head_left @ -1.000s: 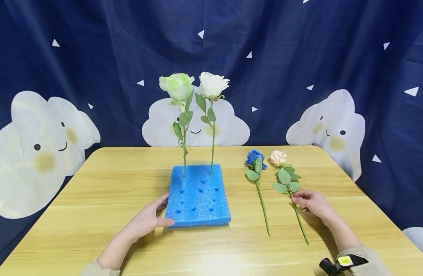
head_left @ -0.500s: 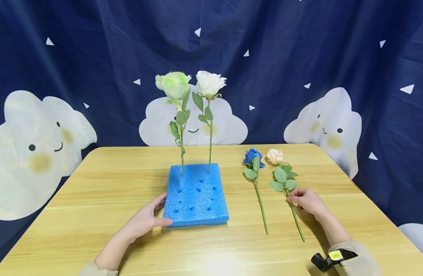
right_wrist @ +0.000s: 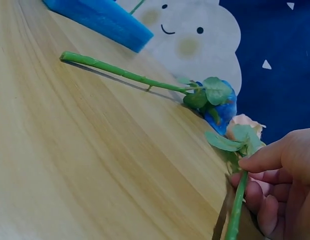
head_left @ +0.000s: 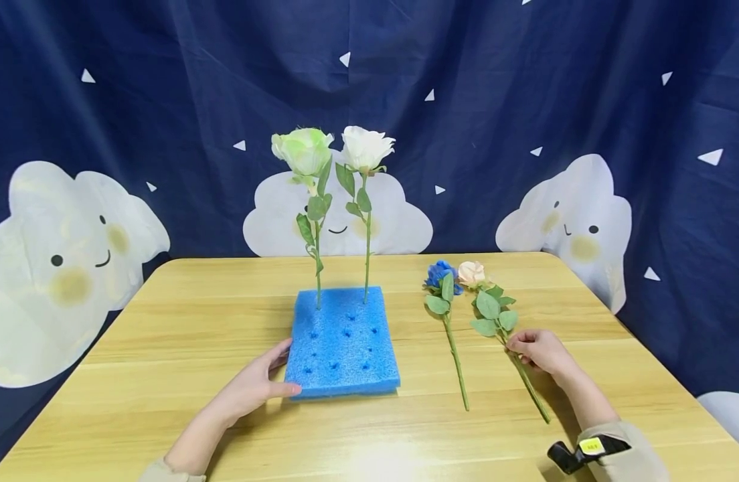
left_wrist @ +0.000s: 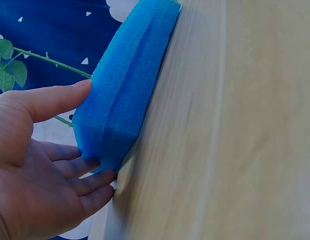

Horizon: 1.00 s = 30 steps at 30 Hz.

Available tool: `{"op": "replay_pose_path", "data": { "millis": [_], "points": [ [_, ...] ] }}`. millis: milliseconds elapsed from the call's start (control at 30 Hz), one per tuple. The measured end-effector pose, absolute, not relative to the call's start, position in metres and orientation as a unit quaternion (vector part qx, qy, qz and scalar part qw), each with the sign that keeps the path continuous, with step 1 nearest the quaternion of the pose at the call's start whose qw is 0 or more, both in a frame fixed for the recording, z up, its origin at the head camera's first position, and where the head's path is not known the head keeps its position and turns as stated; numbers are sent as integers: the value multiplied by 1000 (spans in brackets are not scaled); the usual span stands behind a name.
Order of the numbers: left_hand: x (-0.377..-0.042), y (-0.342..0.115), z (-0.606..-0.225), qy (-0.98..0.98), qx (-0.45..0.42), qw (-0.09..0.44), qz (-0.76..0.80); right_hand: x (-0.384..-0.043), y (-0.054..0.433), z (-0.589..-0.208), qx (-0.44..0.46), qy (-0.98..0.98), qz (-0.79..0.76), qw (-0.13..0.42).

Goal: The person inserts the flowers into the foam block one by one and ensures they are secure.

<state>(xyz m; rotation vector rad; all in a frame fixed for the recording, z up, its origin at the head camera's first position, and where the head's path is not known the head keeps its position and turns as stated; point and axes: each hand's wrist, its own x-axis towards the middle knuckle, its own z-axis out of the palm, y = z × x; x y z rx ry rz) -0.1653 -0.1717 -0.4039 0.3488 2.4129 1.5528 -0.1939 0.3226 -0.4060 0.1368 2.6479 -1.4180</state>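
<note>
A blue foam block (head_left: 343, 345) with several holes lies on the table. A green-white rose (head_left: 303, 150) and a white rose (head_left: 366, 148) stand upright in its back part. My left hand (head_left: 253, 387) rests against the block's left side, thumb on the front corner, fingers (left_wrist: 84, 185) extended along the edge. My right hand (head_left: 544, 353) pinches the stem of a pale pink rose (head_left: 470, 273) between thumb and fingers, just below the leaves; its bloom lies near the table. Left of it lies a blue rose (head_left: 442, 276), its stem (right_wrist: 119, 72) toward the front.
The wooden table (head_left: 183, 321) spreads around the block. Behind it hangs a dark blue curtain (head_left: 225, 80) with white clouds. A black strap device (head_left: 586, 452) sits on the right wrist.
The pink rose has turned slightly: its bloom has shifted left toward the blue rose, while the stem end has swung right. The left hand keeps its place at the block.
</note>
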Motion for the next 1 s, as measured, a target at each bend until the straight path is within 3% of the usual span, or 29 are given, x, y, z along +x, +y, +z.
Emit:
{"op": "replay_pose_path", "data": {
  "millis": [433, 1000],
  "points": [
    [-165, -172, -403, 827, 122, 127, 534, -190, 324, -403, 33, 854, -512, 87],
    [-166, -172, -405, 827, 124, 124, 534, -192, 324, -397, 8, 795, -602, 69]
  ]
}}
